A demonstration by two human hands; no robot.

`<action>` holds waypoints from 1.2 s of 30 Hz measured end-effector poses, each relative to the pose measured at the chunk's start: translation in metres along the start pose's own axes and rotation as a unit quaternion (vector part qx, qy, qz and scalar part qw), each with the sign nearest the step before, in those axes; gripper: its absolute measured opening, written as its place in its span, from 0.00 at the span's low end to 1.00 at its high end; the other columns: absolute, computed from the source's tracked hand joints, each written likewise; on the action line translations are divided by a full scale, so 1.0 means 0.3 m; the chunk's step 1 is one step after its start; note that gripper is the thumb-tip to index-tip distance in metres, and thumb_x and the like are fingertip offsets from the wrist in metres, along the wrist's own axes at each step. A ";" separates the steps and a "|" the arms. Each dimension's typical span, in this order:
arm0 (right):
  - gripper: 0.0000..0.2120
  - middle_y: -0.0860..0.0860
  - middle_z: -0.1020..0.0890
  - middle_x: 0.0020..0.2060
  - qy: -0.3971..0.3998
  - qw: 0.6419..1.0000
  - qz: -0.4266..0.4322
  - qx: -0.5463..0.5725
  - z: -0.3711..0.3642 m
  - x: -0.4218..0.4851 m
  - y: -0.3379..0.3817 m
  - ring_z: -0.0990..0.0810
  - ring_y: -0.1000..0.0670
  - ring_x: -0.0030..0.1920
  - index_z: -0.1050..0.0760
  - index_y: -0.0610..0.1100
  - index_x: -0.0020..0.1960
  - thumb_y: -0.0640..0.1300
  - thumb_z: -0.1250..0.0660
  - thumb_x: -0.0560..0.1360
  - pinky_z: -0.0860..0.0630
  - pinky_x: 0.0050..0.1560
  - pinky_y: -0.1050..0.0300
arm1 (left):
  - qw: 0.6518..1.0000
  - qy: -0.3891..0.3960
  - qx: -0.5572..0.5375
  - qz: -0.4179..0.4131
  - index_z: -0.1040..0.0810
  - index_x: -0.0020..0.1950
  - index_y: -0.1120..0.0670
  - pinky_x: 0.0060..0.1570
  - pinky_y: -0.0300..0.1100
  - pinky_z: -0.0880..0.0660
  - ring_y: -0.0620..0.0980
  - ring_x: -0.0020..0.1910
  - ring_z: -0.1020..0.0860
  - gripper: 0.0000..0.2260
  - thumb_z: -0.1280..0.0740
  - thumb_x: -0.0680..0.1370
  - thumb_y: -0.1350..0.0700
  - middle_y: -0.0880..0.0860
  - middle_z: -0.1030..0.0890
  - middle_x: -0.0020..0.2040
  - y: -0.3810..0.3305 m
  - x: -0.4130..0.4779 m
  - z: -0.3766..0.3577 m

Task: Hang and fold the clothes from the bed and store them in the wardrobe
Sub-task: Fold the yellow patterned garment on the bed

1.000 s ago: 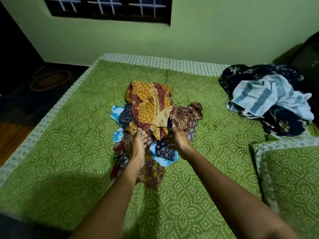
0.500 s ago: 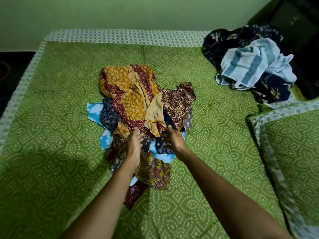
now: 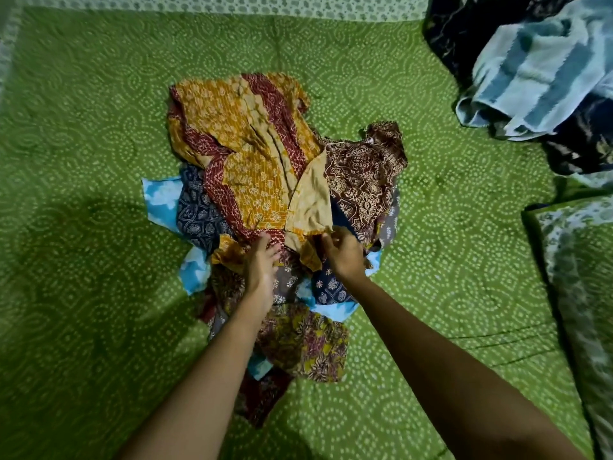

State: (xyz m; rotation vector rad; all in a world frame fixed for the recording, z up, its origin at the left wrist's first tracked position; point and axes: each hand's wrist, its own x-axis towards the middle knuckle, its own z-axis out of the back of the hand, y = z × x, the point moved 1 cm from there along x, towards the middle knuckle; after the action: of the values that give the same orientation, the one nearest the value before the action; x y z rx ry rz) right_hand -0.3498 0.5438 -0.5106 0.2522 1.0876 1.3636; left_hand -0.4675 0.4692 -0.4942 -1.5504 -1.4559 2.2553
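Fig.: Sorting step, head view. Clothes pile (image 3: 298, 343) lies mid-bed on the green bedspread (image 3: 99, 127). The wardrobe isn't in view.

Top item: mustard garment (image 3: 245, 141) w/ maroon bands, crumpled, overlapping a brown print garment (image 3: 361, 174) on its right. Blue and navy pieces show underneath.

L hand (image 3: 262, 263): fingers fairly straight, tips touching the mustard garment's near edge, no grip evident. R hand (image 3: 345, 254): fingers curled at the near edge of a pale flap (image 3: 311, 200) of the same garment. Can't tell whether cloth is actually pinched.

Far right, well apart from the pile: striped towel (image 3: 537, 71) on dark floral fabric (image 3: 457, 34). Pillow (image 3: 583, 260) at near right.

Judgement: step in hand is prob. taking the top garment off the pile, so the task is at an early stage w/ nothing folded yet.

To do it well:
- Pinch two separate points on one hem or the shoulders, not the flap alone.
- Lift straight up so the layers below don't drag along.
- Shake it open and find the neckline before choosing hanger vs. fold.

Risk: the tangled brown piece may lift too.
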 end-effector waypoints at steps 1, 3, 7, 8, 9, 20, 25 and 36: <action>0.17 0.38 0.23 0.59 -0.007 1.000 -0.010 -0.007 -0.014 0.023 -0.004 0.24 0.41 0.58 0.30 0.36 0.66 0.43 0.38 0.79 0.28 0.57 0.52 | 1.000 -0.002 -0.003 0.004 0.35 0.72 0.56 0.58 0.42 0.35 0.54 0.65 0.28 0.20 0.48 0.83 0.49 0.58 0.28 0.68 0.001 0.019 0.000; 0.20 0.39 0.25 0.60 -0.027 0.999 -0.031 -0.013 -0.048 0.068 -0.014 0.26 0.41 0.60 0.33 0.37 0.67 0.43 0.36 0.78 0.29 0.60 0.51 | 1.000 -0.009 -0.010 0.010 0.35 0.72 0.56 0.58 0.42 0.35 0.55 0.65 0.28 0.20 0.49 0.83 0.49 0.58 0.28 0.68 0.007 0.057 0.001; 0.14 0.40 0.20 0.54 -0.055 0.996 -0.067 -0.026 -0.084 0.121 -0.027 0.22 0.42 0.55 0.26 0.35 0.61 0.40 0.34 0.77 0.25 0.57 0.47 | 1.000 -0.018 -0.008 0.009 0.34 0.72 0.55 0.62 0.44 0.34 0.55 0.65 0.28 0.21 0.50 0.82 0.48 0.58 0.28 0.68 0.006 0.089 0.007; 0.10 0.39 0.19 0.51 -0.053 0.996 -0.062 -0.033 -0.087 0.124 -0.019 0.21 0.42 0.52 0.23 0.34 0.56 0.38 0.35 0.77 0.25 0.54 0.49 | 1.000 -0.022 -0.008 0.006 0.34 0.71 0.55 0.62 0.44 0.34 0.55 0.65 0.28 0.20 0.50 0.82 0.48 0.58 0.27 0.67 0.003 0.091 0.012; 0.08 0.39 0.18 0.49 -0.057 0.996 -0.050 -0.037 -0.088 0.125 -0.012 0.21 0.42 0.50 0.22 0.34 0.53 0.38 0.36 0.77 0.25 0.51 0.50 | 1.000 -0.024 -0.008 0.003 0.34 0.71 0.55 0.61 0.44 0.33 0.55 0.65 0.28 0.20 0.49 0.83 0.48 0.58 0.27 0.67 -0.001 0.090 0.016; 0.09 0.42 0.21 0.42 -0.067 0.996 0.019 0.062 -0.003 -0.055 0.128 0.23 0.43 0.44 0.26 0.33 0.51 0.40 0.39 0.80 0.26 0.47 0.50 | 0.998 -0.020 -0.022 -0.048 0.30 0.68 0.57 0.63 0.46 0.30 0.53 0.62 0.26 0.17 0.44 0.82 0.51 0.57 0.25 0.64 -0.100 -0.090 0.047; 0.08 0.44 0.23 0.43 -0.067 0.987 0.116 0.084 0.107 -0.248 0.216 0.27 0.49 0.43 0.28 0.35 0.51 0.41 0.40 0.80 0.33 0.40 0.57 | 0.994 -0.006 -0.038 -0.099 0.29 0.67 0.57 0.57 0.44 0.31 0.52 0.59 0.26 0.17 0.42 0.81 0.52 0.58 0.25 0.64 -0.140 -0.267 0.080; 0.11 0.51 0.24 0.25 0.227 0.907 0.094 0.341 0.372 -0.786 0.319 0.27 0.53 0.27 0.30 0.40 0.34 0.32 0.43 0.74 0.31 0.30 0.62 | 0.983 0.079 -0.160 -0.038 0.29 0.64 0.61 0.28 0.44 0.22 0.53 0.43 0.21 0.16 0.35 0.78 0.56 0.56 0.22 0.54 -0.233 -0.713 0.112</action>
State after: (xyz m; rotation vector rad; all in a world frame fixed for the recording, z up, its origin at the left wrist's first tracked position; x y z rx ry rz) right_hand -0.2909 0.4128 -0.2727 0.5796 1.9690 1.1876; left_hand -0.4168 0.3790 -0.2915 -1.6741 -1.8655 1.8784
